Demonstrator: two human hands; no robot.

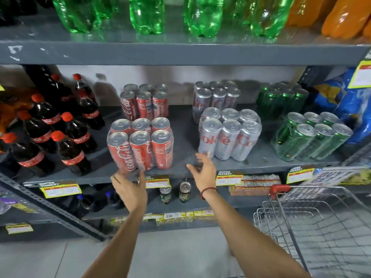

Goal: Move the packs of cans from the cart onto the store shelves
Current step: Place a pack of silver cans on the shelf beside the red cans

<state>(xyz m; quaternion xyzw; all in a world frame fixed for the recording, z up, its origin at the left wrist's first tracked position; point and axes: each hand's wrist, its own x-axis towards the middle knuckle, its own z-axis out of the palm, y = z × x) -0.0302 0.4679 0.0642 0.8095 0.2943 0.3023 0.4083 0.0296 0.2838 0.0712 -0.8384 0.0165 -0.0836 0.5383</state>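
A shrink-wrapped pack of red cola cans stands at the front of the grey middle shelf, with a second red pack behind it. To the right stand two silver diet cola packs and two green can packs. My left hand is open just below the front red pack, fingertips at its lower edge. My right hand is open and empty between the red pack and the front silver pack. The wire cart at the lower right shows no packs in the visible part.
Cola bottles fill the shelf's left side. Green and orange bottles stand on the shelf above. Two single cans sit on the lower shelf. Blue bags hang at the right. Yellow price tags line the shelf edges.
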